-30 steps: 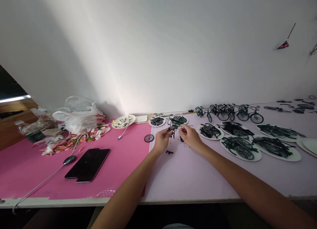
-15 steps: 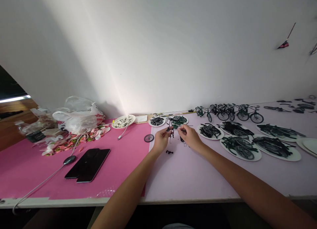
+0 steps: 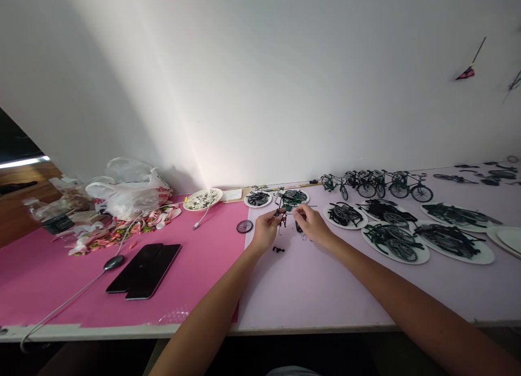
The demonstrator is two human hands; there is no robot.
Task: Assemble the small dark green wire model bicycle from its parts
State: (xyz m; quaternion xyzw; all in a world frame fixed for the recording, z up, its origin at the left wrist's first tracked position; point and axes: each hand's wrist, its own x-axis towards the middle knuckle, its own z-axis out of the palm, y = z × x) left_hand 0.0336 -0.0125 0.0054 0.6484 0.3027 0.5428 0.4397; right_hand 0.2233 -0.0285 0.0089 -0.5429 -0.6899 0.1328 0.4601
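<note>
We've got both hands up near the middle of the surface (image 3: 317,289), around halfway between the front and back edges. Our left hand (image 3: 265,229) is pinching a small dark bike frame (image 3: 283,220), held roughly upright. Our right hand (image 3: 310,221) is just beside it, fingertips drawn together on what looks like a thin rod (image 3: 312,206); too small for us to say exactly what it is.

A loose black part (image 3: 279,249) lies nearer the front edge than our hands, and a wheel (image 3: 245,226) lies flat to the left, by the line where the pink cover (image 3: 203,278) meets the pale one. Toward the right edge we've got white plates (image 3: 486,257) loaded with dark bike parts (image 3: 394,243), with finished-looking toy bikes (image 3: 411,189) standing along the back edge. Over on the left half: two dark phones (image 3: 152,270) overlapping, plus a plastic bag (image 3: 132,194) toward the back left corner.
</note>
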